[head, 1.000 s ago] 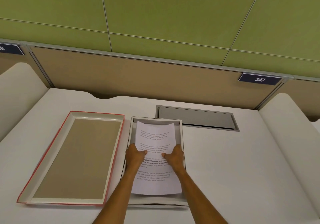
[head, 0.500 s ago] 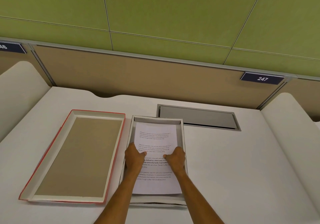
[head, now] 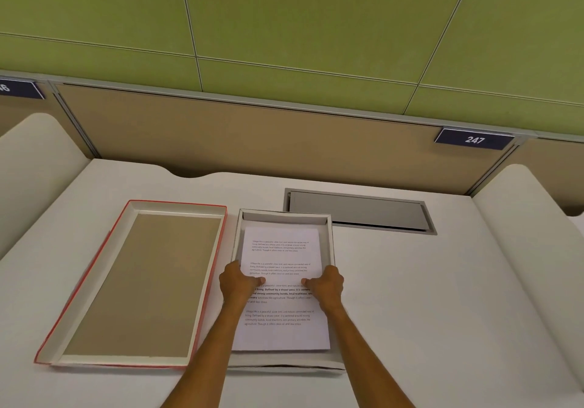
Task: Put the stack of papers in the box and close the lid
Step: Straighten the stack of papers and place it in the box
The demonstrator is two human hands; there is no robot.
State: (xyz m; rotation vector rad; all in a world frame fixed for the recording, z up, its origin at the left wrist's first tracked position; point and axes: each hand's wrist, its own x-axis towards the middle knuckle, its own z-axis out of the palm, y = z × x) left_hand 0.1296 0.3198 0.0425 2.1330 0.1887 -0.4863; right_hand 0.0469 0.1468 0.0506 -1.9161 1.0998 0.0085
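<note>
A white stack of printed papers (head: pixel 282 331) lies flat inside a shallow white box (head: pixel 286 214) in the middle of the desk. My left hand (head: pixel 237 284) grips the stack's left edge, thumb on top. My right hand (head: pixel 327 284) grips the right edge the same way. The box's lid (head: pixel 142 284), red outside with a brown inner face, rests upside down on the desk just left of the box.
A grey cable hatch (head: pixel 358 210) is set into the white desk (head: pixel 426 297) behind the box. White rounded side dividers (head: pixel 531 233) stand at both sides. A tan back panel (head: pixel 252 142) with a "247" plate (head: pixel 474 139) closes the far edge.
The papers' far end, curled up a second ago, has come down flat into the box. Both hands have lowered slightly with the stack.
</note>
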